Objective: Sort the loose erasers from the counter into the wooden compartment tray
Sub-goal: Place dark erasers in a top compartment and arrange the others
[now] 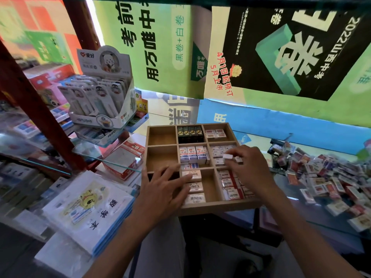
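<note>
A single head-worn view looks forward and steeply down, close in. The tray sits at frame centre, both forearms rising from the bottom edge to the left hand and right hand over it. Wide-angle bending curves the posters across the top. The counter fills the right side, and shelves slant down the left. No second view shares the scene.

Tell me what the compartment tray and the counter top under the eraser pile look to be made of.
Compartment tray: apparently light wood, matte, with plain tan walls and thin dividers. Counter top: looks like glass, glossy, with reflections and printed sheets showing beneath; loose erasers lie piled on it.
</note>
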The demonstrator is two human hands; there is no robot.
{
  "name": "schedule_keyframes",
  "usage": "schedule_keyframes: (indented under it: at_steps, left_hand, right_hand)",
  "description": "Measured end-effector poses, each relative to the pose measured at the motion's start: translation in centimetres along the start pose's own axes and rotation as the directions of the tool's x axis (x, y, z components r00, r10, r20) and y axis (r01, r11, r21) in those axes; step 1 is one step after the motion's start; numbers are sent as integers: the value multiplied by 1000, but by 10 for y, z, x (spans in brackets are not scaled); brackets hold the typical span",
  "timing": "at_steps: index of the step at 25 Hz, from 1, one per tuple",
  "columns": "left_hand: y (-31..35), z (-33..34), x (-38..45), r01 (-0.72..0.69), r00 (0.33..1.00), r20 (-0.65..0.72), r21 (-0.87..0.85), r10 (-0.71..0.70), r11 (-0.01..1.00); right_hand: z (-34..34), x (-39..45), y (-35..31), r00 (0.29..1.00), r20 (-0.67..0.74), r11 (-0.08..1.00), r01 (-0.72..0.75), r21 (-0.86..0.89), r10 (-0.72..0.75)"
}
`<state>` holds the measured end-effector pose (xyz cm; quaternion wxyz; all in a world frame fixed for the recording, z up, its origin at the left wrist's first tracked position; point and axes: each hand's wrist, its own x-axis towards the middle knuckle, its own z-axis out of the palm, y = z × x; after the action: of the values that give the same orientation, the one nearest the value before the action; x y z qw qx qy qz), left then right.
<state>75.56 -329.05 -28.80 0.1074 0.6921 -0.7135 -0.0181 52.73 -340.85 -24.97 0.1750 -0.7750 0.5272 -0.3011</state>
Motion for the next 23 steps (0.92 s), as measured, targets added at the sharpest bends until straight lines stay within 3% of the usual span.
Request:
schedule_keyframes:
  at_steps: [2, 4, 5, 7, 9, 11, 13, 15, 19, 21, 23]
  left_hand:
    - [0, 1, 0, 6, 1000, -20, -7, -6, 1000]
    - [0, 1, 0, 9, 1000, -23, -42, -10, 999]
    - [-1, 1, 0, 14, 1000, -11, -56, -15, 998]
    - [-2, 1, 0, 24, 1000, 0, -68, -24, 997]
    - [-2, 1, 0, 29, 1000, -5, -77, -29, 997]
    - [-2, 1, -1, 31, 999, -7, -102, -32, 994]
    - [-1, 1, -2, 27, 1000, -1, -95, -28, 995]
    - [2, 1, -1, 41, 999, -22, -97, -43, 994]
    - [7, -3, 3, 210, 974, -38, -221, -224, 952]
    - [5, 0, 4, 205, 977, -18, -183, -212, 962]
    - [2, 2, 4, 178, 982, -32, -160, -186, 971]
  right_hand:
    - [-9, -8, -11, 990, -43, 956, -116, 271, 132]
    - [-11, -20, -28, 971, 101, 787, -235, 571, 216]
    - [-9, -26, -36, 958, 190, 739, -286, 610, 214]
    - [1, -37, -46, 927, 340, 764, -332, 553, 157]
    - [16, -45, -51, 922, 371, 865, -277, 419, 115]
    - [30, -45, -45, 967, 256, 999, -21, 48, 8]
    - [37, -44, -43, 978, 178, 963, 145, -228, -105]
    - [40, -43, -41, 976, 183, 959, 162, -231, -121]
    - [39, -40, -44, 972, 186, 976, 169, -136, -142]
    - [26, -26, -33, 999, 23, 997, 47, 64, -48]
    - [7, -5, -8, 975, -202, 981, -53, 184, 91]
